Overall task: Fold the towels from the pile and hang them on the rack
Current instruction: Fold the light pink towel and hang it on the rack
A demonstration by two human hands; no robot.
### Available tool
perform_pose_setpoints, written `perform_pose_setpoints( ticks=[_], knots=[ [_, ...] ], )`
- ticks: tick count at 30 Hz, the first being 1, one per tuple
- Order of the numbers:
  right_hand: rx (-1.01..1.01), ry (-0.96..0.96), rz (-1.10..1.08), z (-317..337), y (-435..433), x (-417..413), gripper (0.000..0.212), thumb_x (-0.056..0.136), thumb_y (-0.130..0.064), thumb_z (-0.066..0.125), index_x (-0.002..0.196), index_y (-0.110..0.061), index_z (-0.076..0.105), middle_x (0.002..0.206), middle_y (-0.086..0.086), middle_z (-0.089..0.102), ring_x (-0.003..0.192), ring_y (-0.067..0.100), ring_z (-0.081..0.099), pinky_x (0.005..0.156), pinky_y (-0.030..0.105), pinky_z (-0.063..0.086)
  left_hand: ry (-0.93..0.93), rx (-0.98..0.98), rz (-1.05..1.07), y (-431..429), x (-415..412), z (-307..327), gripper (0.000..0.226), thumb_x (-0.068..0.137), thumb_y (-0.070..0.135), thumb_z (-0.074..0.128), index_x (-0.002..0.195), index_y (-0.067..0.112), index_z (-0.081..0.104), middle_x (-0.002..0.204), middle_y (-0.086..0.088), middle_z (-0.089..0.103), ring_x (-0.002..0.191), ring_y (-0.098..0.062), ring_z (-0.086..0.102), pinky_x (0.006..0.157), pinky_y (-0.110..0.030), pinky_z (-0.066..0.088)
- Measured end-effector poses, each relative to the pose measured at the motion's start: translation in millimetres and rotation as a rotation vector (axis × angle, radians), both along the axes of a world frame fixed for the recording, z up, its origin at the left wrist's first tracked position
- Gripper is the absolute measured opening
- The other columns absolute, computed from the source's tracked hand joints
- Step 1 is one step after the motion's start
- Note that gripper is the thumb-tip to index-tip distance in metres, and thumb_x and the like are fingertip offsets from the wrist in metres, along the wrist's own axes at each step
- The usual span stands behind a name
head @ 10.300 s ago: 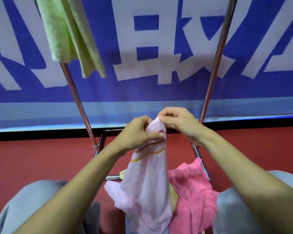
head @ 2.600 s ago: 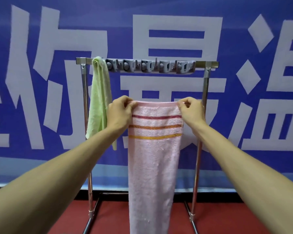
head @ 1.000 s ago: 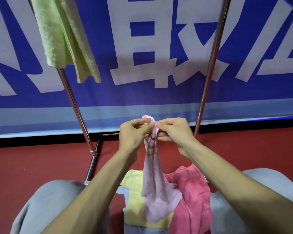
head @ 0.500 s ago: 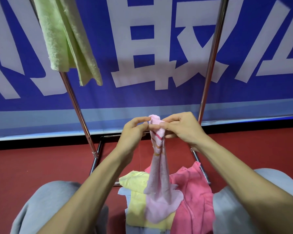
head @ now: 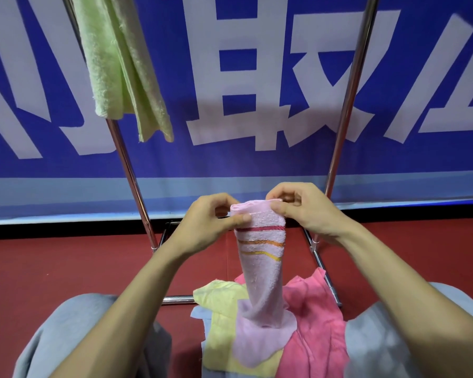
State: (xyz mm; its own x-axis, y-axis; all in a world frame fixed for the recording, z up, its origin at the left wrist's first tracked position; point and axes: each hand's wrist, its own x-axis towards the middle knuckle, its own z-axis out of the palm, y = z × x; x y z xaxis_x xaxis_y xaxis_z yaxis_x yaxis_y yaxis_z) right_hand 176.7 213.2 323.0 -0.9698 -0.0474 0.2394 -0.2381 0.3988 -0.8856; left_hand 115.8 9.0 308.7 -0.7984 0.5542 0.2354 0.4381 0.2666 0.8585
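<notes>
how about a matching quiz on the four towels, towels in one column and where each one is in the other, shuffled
Column one
1. green towel
2. striped pale pink towel
3. yellow towel
4. bright pink towel

Column two
A. lying below the hands, on the right
B. hanging high up beside the left pole of the rack
C. pinched at its top edge by the left hand and the right hand
D. lying below the hands, on the left

Pairs: 1-B, 2-C, 3-D, 4-A
</notes>
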Motion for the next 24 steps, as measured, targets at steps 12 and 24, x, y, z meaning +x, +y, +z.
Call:
perform_pose_setpoints(
  ticks=[12,24],
  knots=[
    [-0.109,-0.057,-0.088,-13.6,-0.2,-8.1,0.005,0.093,-0.010,0.057,0.092,-0.014,0.059,0.075,0.004,0.063,0.072,0.016,0.053,0.073,0.031,0.044,-0.289,0.331,-0.061,13.1,10.6,1.6,0.003,0.091,0.009,0.059,0.088,0.008,0.058,0.071,0.001,0.071,0.068,-0.009,0.063,0.070,-0.022,0.051],
    [-0.089,0.024,-0.311,12.4,-3.2,-4.2,0.015,0.076,-0.006,0.077,0.087,-0.015,0.072,0.077,0.001,0.070,0.068,0.007,0.064,0.069,0.018,0.053,-0.200,0.273,0.002,11.5,10.8,18.7,0.009,0.089,0.006,0.061,0.091,0.010,0.069,0.083,-0.004,0.072,0.079,-0.012,0.065,0.081,-0.033,0.053]
  ],
)
